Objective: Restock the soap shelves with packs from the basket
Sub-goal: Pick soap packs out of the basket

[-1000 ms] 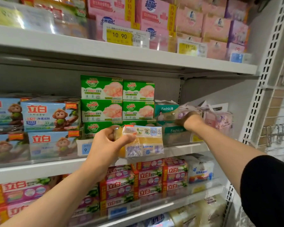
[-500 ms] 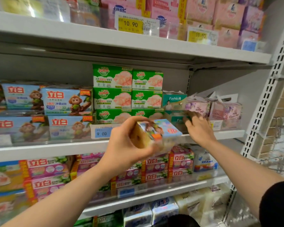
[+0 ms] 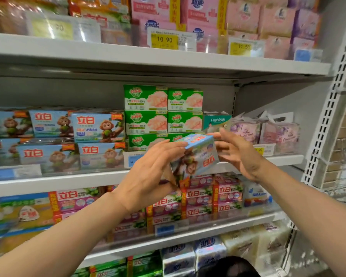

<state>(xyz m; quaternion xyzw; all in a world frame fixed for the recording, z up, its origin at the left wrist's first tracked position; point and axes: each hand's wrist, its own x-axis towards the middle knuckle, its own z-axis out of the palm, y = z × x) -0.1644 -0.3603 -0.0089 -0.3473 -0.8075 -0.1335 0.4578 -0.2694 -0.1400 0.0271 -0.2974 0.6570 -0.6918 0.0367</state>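
Right now one blue soap pack [image 3: 196, 154] sits tilted between two hands in front of the middle shelf [image 3: 68, 179]: the left hand [image 3: 148, 176] grips it, the right hand [image 3: 236, 152] touches it with straight fingers. Six green boxes [image 3: 164, 110] stack behind.
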